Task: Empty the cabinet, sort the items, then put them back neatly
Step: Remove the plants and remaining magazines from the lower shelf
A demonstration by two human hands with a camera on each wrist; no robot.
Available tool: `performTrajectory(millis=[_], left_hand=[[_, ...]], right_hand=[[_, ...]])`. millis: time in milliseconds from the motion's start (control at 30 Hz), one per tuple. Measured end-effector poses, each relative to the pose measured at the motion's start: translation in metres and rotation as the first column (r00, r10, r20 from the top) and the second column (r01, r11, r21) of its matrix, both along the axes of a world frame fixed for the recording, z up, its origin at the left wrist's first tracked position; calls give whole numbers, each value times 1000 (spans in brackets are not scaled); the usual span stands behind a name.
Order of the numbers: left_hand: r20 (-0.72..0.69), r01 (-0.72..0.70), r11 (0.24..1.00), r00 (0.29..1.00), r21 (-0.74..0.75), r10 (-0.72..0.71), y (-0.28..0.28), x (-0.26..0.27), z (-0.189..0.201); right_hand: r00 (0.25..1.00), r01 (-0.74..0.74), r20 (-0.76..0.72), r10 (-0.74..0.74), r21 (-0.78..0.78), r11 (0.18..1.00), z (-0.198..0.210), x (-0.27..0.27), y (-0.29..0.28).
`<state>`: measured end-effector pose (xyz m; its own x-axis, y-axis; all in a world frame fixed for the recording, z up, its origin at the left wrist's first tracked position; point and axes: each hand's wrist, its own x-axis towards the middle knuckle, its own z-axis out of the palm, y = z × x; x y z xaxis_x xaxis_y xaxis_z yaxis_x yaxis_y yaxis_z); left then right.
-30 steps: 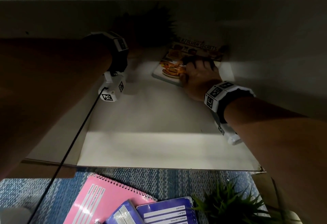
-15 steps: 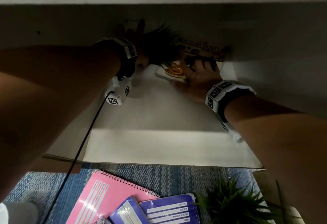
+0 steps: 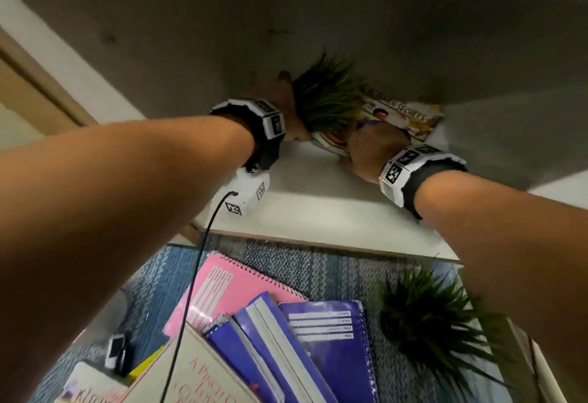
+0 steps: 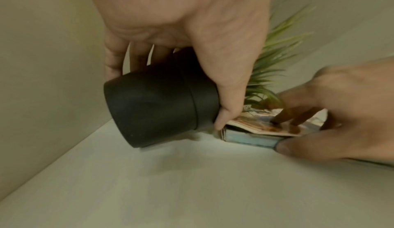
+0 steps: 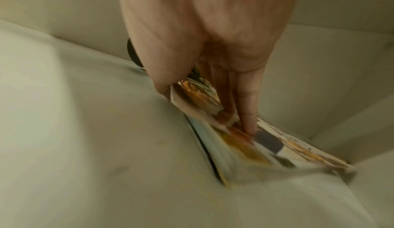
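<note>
Left hand (image 4: 181,34) grips tilted pot (image 4: 160,110) — right hand (image 3: 370,151) pinches book (image 5: 245,144), fingers atop cover.

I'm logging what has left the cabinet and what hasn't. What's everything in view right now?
Potted plant: one, black pot, green leaves, tilted on the shelf, in the left grip.
Cookbook: one, colourful cover, flat at the shelf's back.
Cabinet shelf: one, white.
Second potted plant: one, green, on the floor.
Pink notebook: one, spiral-bound, floor pile.
Blue books: about three, floor pile.
Cream book: one, red lettering, nearest.
Rug: blue, underneath.
Left hand: holds the pot.
Right hand: grips the cookbook.
</note>
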<state>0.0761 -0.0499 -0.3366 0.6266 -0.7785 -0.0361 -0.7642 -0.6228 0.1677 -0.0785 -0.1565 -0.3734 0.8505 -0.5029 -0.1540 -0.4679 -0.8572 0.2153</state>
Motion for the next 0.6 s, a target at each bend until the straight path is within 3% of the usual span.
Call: performTrajectory(millis=[100,267,400,600], left_hand=[[-38,-26,998,999,-59,23,36,-27,11],[-36,8,1000,999,-19,-9,106,-72,44],[-78,-25,999,997,-27,23,177,-93,70],[-218,-113,991,971,-76,94,297,-124,88]], right_hand=[[993,-45,-108,45,1,999,5,-11,30],[965,-149,-206,163,84,985,15,-51,66],[924,-256,-294,242,-8,967,25,-73,98],[899,-394,-226,375,-42,918,87,-83,151]])
